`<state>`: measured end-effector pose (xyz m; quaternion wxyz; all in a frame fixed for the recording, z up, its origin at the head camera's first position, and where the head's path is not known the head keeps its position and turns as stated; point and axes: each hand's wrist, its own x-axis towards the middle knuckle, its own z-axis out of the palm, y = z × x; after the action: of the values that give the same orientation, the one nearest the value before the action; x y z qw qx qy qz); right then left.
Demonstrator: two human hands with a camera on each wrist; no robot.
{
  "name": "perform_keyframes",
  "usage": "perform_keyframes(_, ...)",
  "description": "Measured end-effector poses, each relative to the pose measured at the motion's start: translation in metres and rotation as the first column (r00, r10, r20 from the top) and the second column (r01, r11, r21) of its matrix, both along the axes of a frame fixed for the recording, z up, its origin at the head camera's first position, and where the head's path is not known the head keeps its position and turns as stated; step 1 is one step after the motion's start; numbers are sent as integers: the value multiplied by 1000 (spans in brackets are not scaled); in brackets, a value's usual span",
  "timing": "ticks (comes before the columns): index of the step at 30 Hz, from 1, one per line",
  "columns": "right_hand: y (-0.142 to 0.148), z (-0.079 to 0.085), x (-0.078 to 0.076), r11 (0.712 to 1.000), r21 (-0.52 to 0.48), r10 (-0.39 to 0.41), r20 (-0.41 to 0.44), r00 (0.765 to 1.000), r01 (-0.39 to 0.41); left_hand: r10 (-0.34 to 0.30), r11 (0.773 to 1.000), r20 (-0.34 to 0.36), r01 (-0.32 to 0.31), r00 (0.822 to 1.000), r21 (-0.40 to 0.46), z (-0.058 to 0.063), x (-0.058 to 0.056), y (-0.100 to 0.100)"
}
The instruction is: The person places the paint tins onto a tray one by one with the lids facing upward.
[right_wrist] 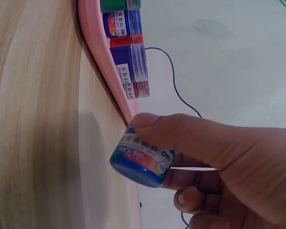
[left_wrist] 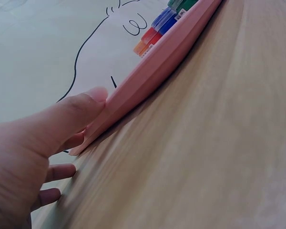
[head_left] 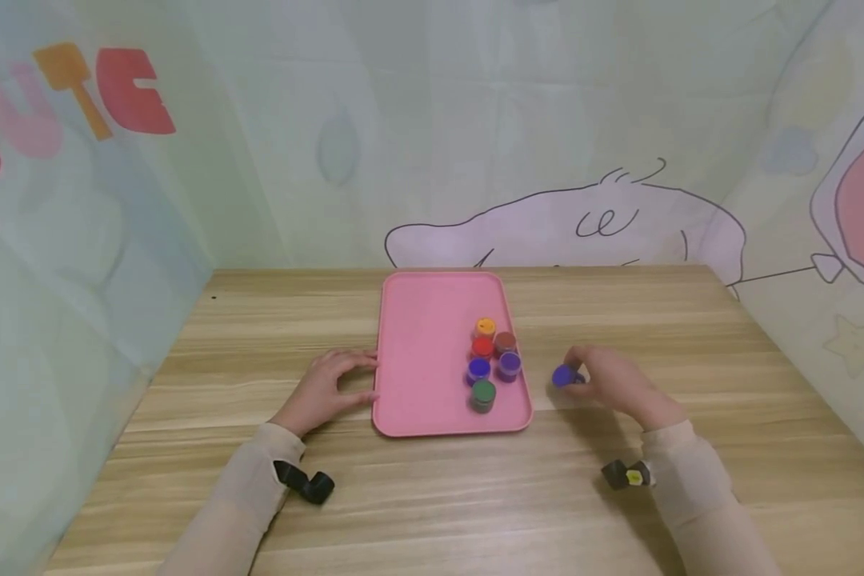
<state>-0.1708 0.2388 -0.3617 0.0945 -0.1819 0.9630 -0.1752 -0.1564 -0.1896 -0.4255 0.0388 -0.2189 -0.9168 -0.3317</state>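
Observation:
A small blue paint jar [head_left: 564, 376] is pinched between the thumb and fingers of my right hand [head_left: 614, 384], just right of the pink tray [head_left: 428, 320]. The right wrist view shows the jar [right_wrist: 139, 160] tilted, its printed label facing the camera. My left hand [head_left: 327, 388] touches the tray's left edge with spread fingers; in the left wrist view the thumb [left_wrist: 93, 98] lies at the rim. Along the tray's right side stand an orange jar [head_left: 486, 327], a red jar [head_left: 482, 348], a brown jar [head_left: 506, 343], a blue jar [head_left: 478, 370], a purple jar [head_left: 509, 366] and a green jar [head_left: 483, 395].
The tray lies on a wood-grain table [head_left: 432, 504], near its back edge. Behind the table hangs a printed cloth backdrop [head_left: 418, 144] with cartoon drawings. A tiny dark speck [head_left: 214, 298] is at the far left of the tabletop.

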Motion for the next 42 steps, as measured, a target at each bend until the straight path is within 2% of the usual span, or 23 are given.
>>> perform_keyframes(11,-7,-4,2,998,-60,15,-167,986,-26,1,1000,-9,-1,1000,-5,-1,0,0)
perform_keyframes(15,-11,-5,4,996,-84,21,-196,980,-38,1,1000,-6,-1,1000,0,-1,0,0)
perform_keyframes(22,-17,-7,8,992,-118,27,-162,986,-47,3,1000,-4,-3,1000,-7,-2,-1,0)
perform_keyframes(32,-24,-9,10,981,-163,81,-128,988,-101,9,1000,-2,-9,1000,-15,-1,-1,0)
perform_keyframes(37,-30,-10,11,975,-203,77,-74,994,-91,11,1000,-5,-11,1000,-15,-1,0,1)
perform_keyframes(42,-35,-15,13,971,-226,65,-75,995,-80,9,1000,-10,-9,1000,-15,0,0,1)
